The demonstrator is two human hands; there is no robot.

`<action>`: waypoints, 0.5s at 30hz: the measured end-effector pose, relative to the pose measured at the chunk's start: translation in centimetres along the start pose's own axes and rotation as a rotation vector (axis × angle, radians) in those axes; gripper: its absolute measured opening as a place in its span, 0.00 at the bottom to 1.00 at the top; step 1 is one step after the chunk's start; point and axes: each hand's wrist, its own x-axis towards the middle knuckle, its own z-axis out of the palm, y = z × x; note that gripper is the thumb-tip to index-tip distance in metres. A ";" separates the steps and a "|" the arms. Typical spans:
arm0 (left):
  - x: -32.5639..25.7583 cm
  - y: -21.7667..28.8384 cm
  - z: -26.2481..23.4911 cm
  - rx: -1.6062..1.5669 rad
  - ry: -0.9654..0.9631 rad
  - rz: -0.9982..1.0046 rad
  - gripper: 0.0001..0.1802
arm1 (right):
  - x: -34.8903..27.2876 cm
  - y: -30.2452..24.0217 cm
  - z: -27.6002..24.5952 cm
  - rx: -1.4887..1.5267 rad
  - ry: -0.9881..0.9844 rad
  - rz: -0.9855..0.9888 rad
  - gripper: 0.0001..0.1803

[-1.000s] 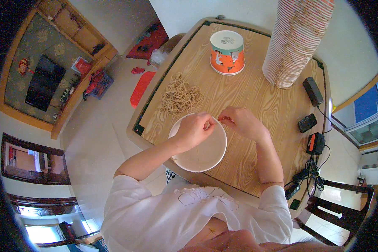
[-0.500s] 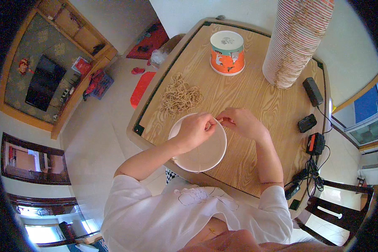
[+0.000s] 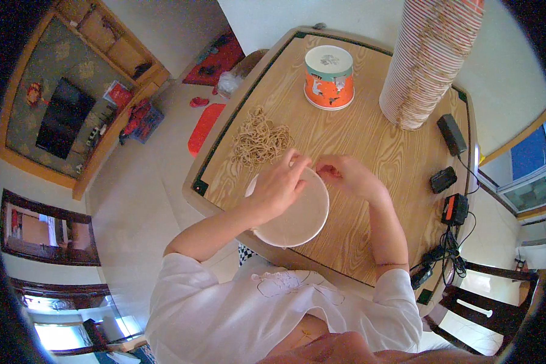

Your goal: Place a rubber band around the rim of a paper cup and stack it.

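A white round paper bucket (image 3: 300,215) stands at the near edge of the table, its pale inside facing up. My left hand (image 3: 280,187) reaches over it, fingers curled together at the far rim. Just right of the same rim is my right hand (image 3: 349,176), its fingertips pinched; what either hand holds is too small or hidden to make out. Beyond my left hand lies a loose heap of tan cord loops (image 3: 261,141). Farther back, an orange and green paper bucket (image 3: 329,90) sits upside down.
A tall leaning stack of nested paper buckets (image 3: 428,67), with tan cords along it, rises at the back right. Black power adapters (image 3: 452,133) and tangled cables (image 3: 449,249) line the right edge of the wooden table (image 3: 364,242). A dark chair (image 3: 485,303) stands at the lower right.
My left hand has lifted and shifted slightly toward the far side, away from my right fingertips. A gap now shows between the hands. The bucket has barely moved.
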 end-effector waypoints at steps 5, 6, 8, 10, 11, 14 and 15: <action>0.4 -1.2 -0.9 0.109 -0.218 0.001 0.10 | -0.2 0.0 -0.2 -0.143 0.115 0.090 0.06; 0.4 -1.3 -0.9 0.139 -0.277 -0.022 0.09 | -0.1 0.0 -0.1 -0.145 0.114 0.090 0.06; 0.6 -1.0 -1.6 0.128 -0.317 -0.011 0.09 | -0.1 0.1 0.0 -0.195 0.118 0.044 0.06; 0.7 -0.7 -2.0 0.115 -0.359 0.001 0.08 | -0.3 -0.1 0.2 -0.185 0.123 0.044 0.06; 0.6 -0.7 -2.2 0.025 -0.419 -0.045 0.08 | -0.4 -0.3 0.3 -0.173 0.128 0.039 0.06; 0.0 -2.1 -1.7 -0.183 -0.484 -0.072 0.08 | -0.5 -0.6 0.2 -0.175 0.129 0.010 0.06; -0.3 -2.7 -1.3 -0.300 -0.489 -0.054 0.09 | -0.5 -0.7 0.2 -0.176 0.129 0.009 0.06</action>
